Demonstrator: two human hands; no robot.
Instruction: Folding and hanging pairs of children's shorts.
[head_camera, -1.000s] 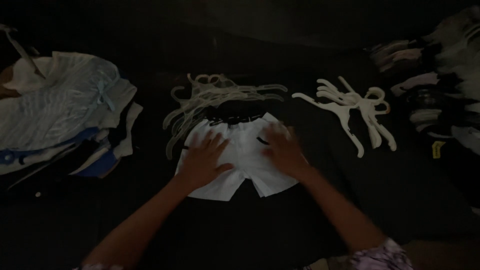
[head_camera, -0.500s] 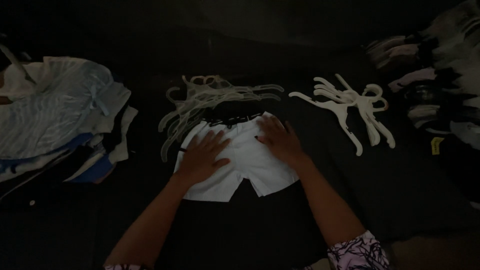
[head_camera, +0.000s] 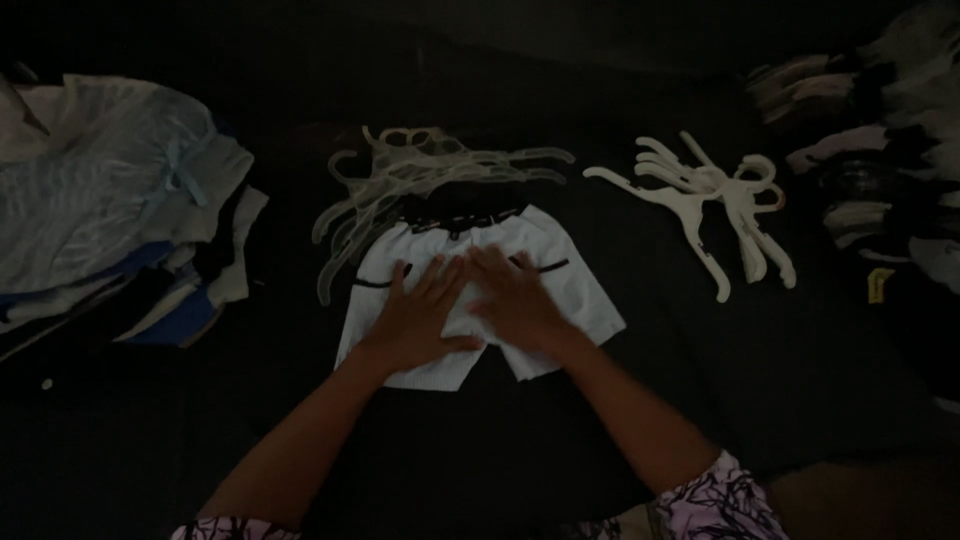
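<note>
A small pair of white shorts (head_camera: 560, 262) with a dark waistband lies flat on a black surface, waistband away from me. My left hand (head_camera: 418, 322) presses flat on its left leg, fingers spread. My right hand (head_camera: 512, 298) lies flat on the middle of the shorts, its fingers touching those of the left hand. Neither hand grips anything. Just beyond the waistband sits a bunch of clear plastic hangers (head_camera: 420, 175).
A heap of folded clothes (head_camera: 110, 220) in white, pale blue and dark blue lies at the left. White plastic hangers (head_camera: 715, 205) lie at the right, with a pile of dark and light garments (head_camera: 880, 120) at the far right edge.
Both hands have slid inward from the outer sides of the shorts toward the middle, and now meet at the centre.
</note>
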